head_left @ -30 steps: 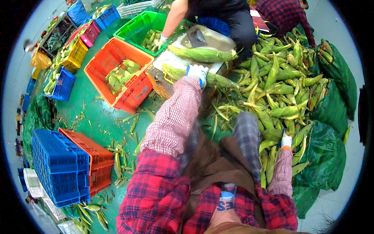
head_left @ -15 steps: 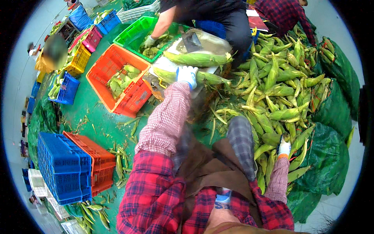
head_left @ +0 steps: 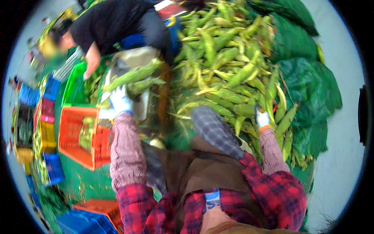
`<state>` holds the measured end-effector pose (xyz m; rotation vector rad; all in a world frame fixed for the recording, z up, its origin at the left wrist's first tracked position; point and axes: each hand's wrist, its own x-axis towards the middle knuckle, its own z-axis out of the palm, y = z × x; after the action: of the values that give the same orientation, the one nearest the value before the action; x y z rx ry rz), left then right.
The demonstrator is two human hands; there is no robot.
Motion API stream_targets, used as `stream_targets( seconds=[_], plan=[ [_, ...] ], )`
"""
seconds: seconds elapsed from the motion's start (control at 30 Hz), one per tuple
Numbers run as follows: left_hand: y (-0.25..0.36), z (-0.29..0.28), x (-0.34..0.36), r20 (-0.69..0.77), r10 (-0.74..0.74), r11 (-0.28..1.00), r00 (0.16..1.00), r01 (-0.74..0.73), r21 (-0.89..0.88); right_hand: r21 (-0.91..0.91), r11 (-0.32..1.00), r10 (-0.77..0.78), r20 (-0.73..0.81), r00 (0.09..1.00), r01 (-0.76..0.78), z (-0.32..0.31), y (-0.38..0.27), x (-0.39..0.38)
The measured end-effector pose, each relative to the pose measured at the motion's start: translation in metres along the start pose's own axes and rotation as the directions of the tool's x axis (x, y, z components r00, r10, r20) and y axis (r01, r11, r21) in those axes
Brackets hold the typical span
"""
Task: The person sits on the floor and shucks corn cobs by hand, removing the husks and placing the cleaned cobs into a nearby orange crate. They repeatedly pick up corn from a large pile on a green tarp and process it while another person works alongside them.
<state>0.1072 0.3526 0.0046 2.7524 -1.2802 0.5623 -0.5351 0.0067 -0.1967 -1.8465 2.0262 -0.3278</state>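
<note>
My left hand (head_left: 121, 100), in a white and blue glove, is closed over an unpeeled ear of corn (head_left: 145, 85) on a pale board at the left. The ear's pale end sticks out left of my glove. A second green ear (head_left: 134, 75) lies just beyond it, near my fingertips. My right hand (head_left: 263, 120), gloved with an orange cuff, is down among the corn pile (head_left: 230, 58) at the right. Its fingers look closed beside a narrow dark thing (head_left: 256, 113), which I cannot make out.
An orange crate (head_left: 76, 152) holding corn stands left of the board, a green crate (head_left: 72, 91) behind it. A co-worker in black (head_left: 113, 23) reaches into the green crate. Green sacks (head_left: 304, 85) border the pile; blue and orange crates (head_left: 83, 222) sit at lower left.
The view has swung, so the board and pile sit further left. My left hand stays on the ear, my right hand in the pile. The co-worker's head has come into view.
</note>
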Motion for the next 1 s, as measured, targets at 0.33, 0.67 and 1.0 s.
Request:
stream_targets(
  seconds=[0.33,0.67,1.0],
  plan=[
    [0.012,-0.023,-0.009,0.194,-0.113,0.989,0.975,0.091,0.115,0.946,0.322,-0.184,0.031,0.982,0.03,-0.058,-0.097,-0.094],
    [0.083,-0.094,-0.014,-0.238,0.342,0.76,0.909,-0.417,-0.498,0.973,0.142,-0.605,0.232,0.762,-0.183,-0.115,-0.269,-0.177],
    [0.101,-0.118,-0.032,-0.244,0.439,0.821,0.865,-0.496,-0.281,0.696,0.406,-0.703,0.652,0.284,-0.592,-0.041,-0.376,-0.196]
  ],
)
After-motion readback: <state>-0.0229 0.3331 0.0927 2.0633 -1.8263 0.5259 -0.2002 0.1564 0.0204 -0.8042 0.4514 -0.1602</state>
